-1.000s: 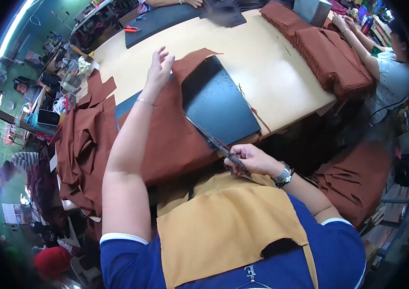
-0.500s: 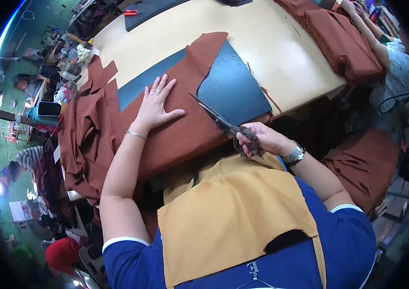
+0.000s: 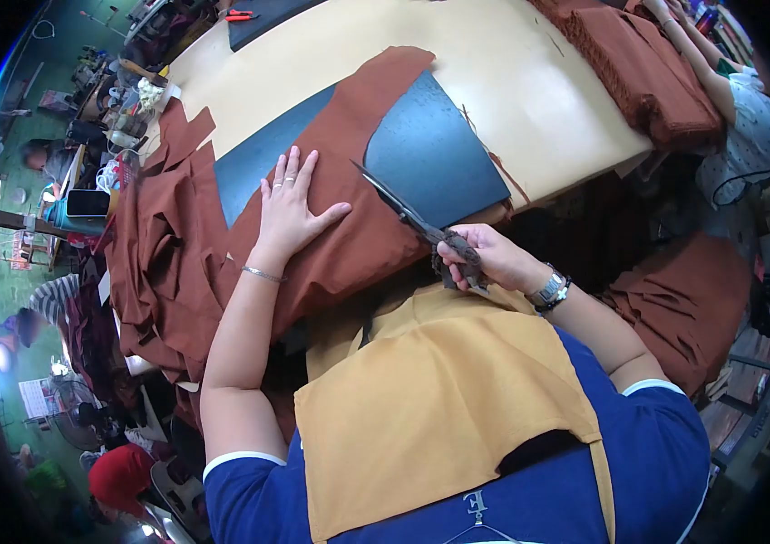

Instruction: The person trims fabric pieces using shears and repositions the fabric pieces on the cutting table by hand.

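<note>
The right hand (image 3: 485, 258) is gripping scissors (image 3: 412, 218) with their blades parted at the brown cloth's (image 3: 349, 245) right edge, while the left hand (image 3: 292, 210) is pressing flat, fingers spread, on it over the dark mat (image 3: 435, 150); cutting appears barely begun, most fabric uncut.

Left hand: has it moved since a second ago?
Yes. The left hand came down from above the dark cutting mat and now lies flat on the brown fabric.

Brown fabric (image 3: 349, 208) flat on table, scissors (image 3: 408, 215) open at its edge
</note>
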